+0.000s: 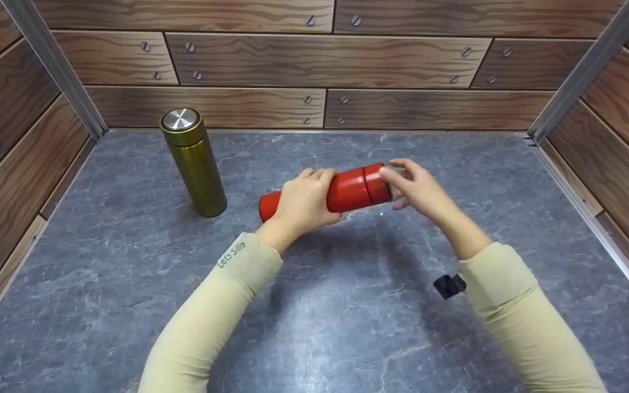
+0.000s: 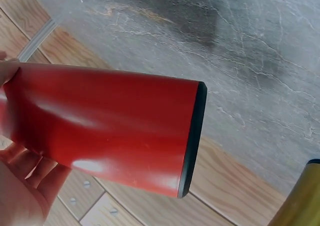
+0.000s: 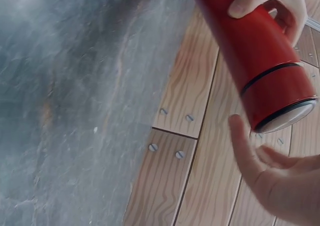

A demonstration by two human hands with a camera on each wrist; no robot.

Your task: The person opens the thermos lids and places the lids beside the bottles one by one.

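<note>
My left hand [image 1: 303, 202] grips a red thermos flask [image 1: 350, 190] around its middle. The flask lies nearly level above the grey surface, its capped end tipped slightly up to the right. In the left wrist view its dark-rimmed base [image 2: 192, 138] shows. At the other end, the red cap [image 3: 277, 94] has a dark ring and a silvery top. My right hand [image 1: 421, 188] is right at that cap, thumb and fingers spread around its end and partly curved. The right wrist view shows those fingertips [image 3: 236, 123] just beside the cap's rim.
An olive-gold thermos flask [image 1: 197, 169] with a silver-topped lid stands upright at the back left. Wood-patterned walls [image 1: 325, 60] with metal corner strips enclose the grey marbled surface [image 1: 129, 305] at the back and sides. A small black device [image 1: 449, 286] hangs by my right cuff.
</note>
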